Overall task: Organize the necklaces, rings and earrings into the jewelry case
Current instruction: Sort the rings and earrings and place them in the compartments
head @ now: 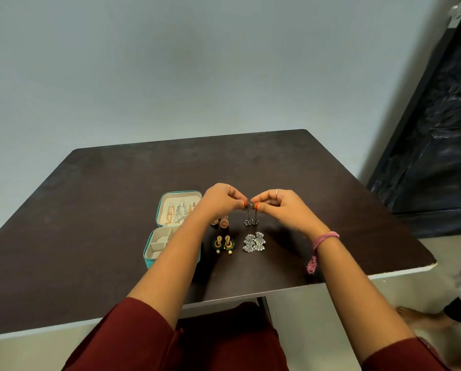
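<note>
Maroon sleeves [143, 336] are seen nearest the camera, with both forearms extended over the dark tabletop [90, 210]. A dark silver dangling earring [250, 214] is pinched at its top between thumb and fingertips of the left hand [220, 200] and the right hand [277, 207], which meet above the tabletop; its small bell drops hang below, close to the surface. A ring is worn on each hand, and a pink thread bracelet [324, 241] is tied at the right wrist.

A pair of silver fan-shaped earrings [254, 242] is laid just in front of the held piece. A pair of gold and green earrings [222, 244] with pearl drops lies beside them, to the left. Round reddish-gold earrings [222, 222] are partly hidden under the left hand.

The teal jewelry case [154, 253] is open at the left, partly covered by the left forearm. Necklaces [180, 211] are hung in its lid. A bare foot [416, 315] is visible on the floor at right.
</note>
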Demonstrator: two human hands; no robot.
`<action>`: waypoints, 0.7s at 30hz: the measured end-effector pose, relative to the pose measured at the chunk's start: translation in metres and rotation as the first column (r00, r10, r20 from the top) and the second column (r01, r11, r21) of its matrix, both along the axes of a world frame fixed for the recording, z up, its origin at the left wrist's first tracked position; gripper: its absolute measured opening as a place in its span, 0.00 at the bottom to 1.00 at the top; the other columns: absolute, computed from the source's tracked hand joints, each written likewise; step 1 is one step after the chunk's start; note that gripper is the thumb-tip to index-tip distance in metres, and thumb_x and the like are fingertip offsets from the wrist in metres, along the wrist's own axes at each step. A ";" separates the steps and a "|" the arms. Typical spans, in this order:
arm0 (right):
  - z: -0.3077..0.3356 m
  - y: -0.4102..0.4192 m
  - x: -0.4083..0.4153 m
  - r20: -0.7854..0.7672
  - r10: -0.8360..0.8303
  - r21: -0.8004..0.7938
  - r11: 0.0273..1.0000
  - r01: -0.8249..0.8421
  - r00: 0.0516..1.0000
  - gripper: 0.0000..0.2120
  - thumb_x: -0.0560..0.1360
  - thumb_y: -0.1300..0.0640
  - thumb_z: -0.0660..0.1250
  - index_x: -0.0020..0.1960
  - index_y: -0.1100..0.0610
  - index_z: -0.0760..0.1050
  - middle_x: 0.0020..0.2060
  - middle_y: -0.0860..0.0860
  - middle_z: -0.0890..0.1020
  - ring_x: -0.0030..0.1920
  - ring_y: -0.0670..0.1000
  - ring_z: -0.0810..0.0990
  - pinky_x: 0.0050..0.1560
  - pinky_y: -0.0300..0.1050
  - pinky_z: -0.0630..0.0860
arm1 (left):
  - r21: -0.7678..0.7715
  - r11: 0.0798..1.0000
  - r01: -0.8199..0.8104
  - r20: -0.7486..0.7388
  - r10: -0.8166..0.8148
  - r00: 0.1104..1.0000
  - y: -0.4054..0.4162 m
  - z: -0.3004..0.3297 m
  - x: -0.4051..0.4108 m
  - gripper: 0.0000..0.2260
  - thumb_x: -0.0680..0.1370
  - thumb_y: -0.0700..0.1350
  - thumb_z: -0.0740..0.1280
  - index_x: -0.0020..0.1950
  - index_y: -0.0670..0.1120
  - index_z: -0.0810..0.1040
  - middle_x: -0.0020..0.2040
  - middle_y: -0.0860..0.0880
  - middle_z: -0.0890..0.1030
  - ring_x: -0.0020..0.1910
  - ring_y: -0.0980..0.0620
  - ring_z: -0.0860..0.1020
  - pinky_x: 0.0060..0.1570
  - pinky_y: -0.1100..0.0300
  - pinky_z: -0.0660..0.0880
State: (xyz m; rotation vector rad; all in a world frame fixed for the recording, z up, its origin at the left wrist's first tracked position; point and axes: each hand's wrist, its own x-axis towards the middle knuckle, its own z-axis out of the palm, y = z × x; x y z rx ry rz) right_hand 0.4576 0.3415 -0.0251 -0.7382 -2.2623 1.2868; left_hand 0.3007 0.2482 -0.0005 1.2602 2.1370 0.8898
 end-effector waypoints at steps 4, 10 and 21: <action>-0.002 0.000 -0.001 0.103 -0.005 0.086 0.996 -0.004 0.995 0.06 0.74 0.58 0.70 0.49 0.49 0.81 0.42 0.47 0.85 0.47 0.43 0.82 0.54 0.41 0.76 | -0.119 0.993 0.009 -0.120 -0.023 0.993 0.007 -0.003 0.002 0.03 0.74 0.44 0.71 0.44 0.51 0.83 0.44 0.50 0.82 0.47 0.55 0.77 0.44 0.63 0.69; -0.003 -0.002 -0.003 0.241 -0.021 0.192 0.981 -0.026 0.970 0.07 0.74 0.55 0.69 0.44 0.42 0.80 0.37 0.40 0.81 0.39 0.41 0.78 0.52 0.47 0.75 | -0.254 0.967 0.025 -0.191 -0.076 0.979 0.015 -0.004 0.006 0.04 0.74 0.42 0.69 0.44 0.50 0.83 0.42 0.50 0.80 0.46 0.50 0.79 0.39 0.61 0.73; -0.002 0.029 0.012 0.056 -0.062 0.152 0.987 0.053 0.997 0.08 0.75 0.59 0.68 0.51 0.51 0.82 0.42 0.47 0.83 0.41 0.42 0.79 0.48 0.39 0.74 | -0.313 0.949 0.021 -0.245 -0.102 0.964 0.037 0.000 -0.003 0.12 0.75 0.44 0.68 0.56 0.42 0.82 0.55 0.46 0.82 0.56 0.46 0.78 0.58 0.53 0.75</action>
